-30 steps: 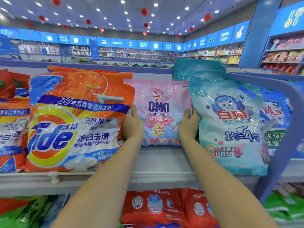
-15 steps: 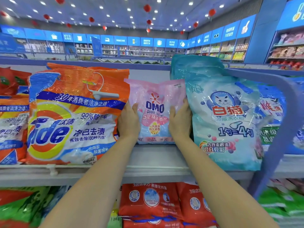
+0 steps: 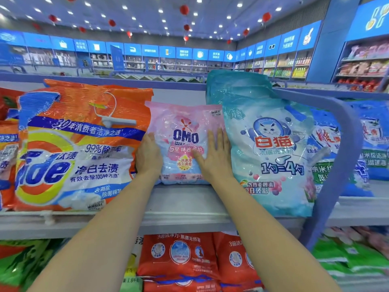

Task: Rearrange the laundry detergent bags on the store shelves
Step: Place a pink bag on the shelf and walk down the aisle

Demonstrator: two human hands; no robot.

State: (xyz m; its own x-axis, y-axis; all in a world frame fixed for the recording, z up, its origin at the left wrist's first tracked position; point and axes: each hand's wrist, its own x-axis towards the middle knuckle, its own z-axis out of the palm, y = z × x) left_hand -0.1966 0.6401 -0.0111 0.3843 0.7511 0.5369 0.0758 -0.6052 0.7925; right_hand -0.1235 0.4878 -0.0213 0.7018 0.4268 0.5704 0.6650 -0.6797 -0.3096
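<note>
A small pink OMO detergent bag (image 3: 185, 123) stands upright at the back of the top shelf (image 3: 181, 207), between a big orange Tide bag (image 3: 73, 148) and a pale blue cat-logo bag (image 3: 271, 157). My left hand (image 3: 148, 158) rests against the pink bag's left edge, fingers fairly straight, partly tucked beside the Tide bag. My right hand (image 3: 214, 157) lies flat on the bag's front right, fingers straight and spread, thumb over the printed label.
A teal bag (image 3: 235, 89) stands behind the cat-logo bag. More blue bags (image 3: 370, 140) sit beyond a curved blue shelf frame (image 3: 345, 157) on the right. Orange bags (image 3: 8, 157) fill the far left. Red bags (image 3: 181, 256) and green bags (image 3: 347, 258) lie on the shelf below.
The pink bag went from squeezed narrow between my hands to standing flat and wider. My right hand moved from its right edge onto its front, fingers straightened.
</note>
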